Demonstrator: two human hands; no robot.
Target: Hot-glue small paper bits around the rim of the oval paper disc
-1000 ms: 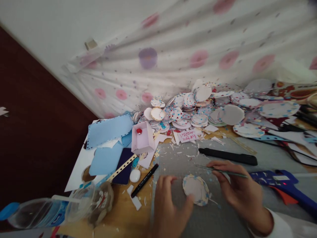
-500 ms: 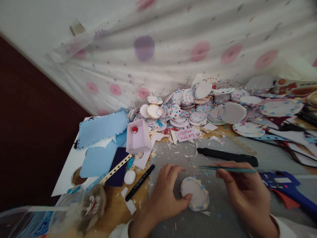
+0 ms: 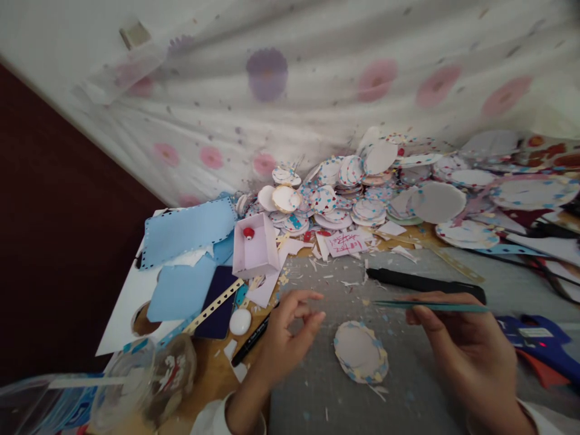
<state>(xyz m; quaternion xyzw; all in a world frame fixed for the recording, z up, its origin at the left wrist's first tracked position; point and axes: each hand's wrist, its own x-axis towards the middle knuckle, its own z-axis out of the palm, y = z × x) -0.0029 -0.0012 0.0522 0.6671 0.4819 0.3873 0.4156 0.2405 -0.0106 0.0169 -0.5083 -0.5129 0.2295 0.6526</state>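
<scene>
Two bare hands flank one small paper disc (image 3: pixel 361 351), which lies flat on the grey mat (image 3: pixel 344 411) btwn them, a bit nearer the L side. L hand (image 3: pixel 290 332) hangs L of it, thumb & fingers parted, nothing seen btwn them, tips just beside the disc's upper-L edge but apart from it. R hand (image 3: pixel 462 347) is R of disc, w/ thumb & fingers pinching tweezers (image 3: pixel 446 306). Tweezers run almost level across the view, pts aimed L, just past the disc's far edge & apart from it; R thumb is farther off than the L fingertips. Disc is near round, so hardly a long axis; if any, it slants upper L to lower R. Pale sliver (image 3: pixel 378 393) pokes out by its near edge. Widest run of mat is on the near side, down to the frame's bottom, w/ just a few specks. L edge of mat meets the wood surface (image 3: pixel 211 365) under the L arm; black marker (image 3: pixel 249 347) sits there, one end hidden by L hand. R side is tighter: blue glue gun (image 3: pixel 537 338) just beyond R hand. Far side: black tool (image 3: pixel 423 284) lies approx. parallel to tweezers, then scraps, pink-white box (image 3: pixel 258 254) up L, & heaped discs (image 3: pixel 369 208) along the flowered sheet (image 3: pixel 317 109).
</scene>
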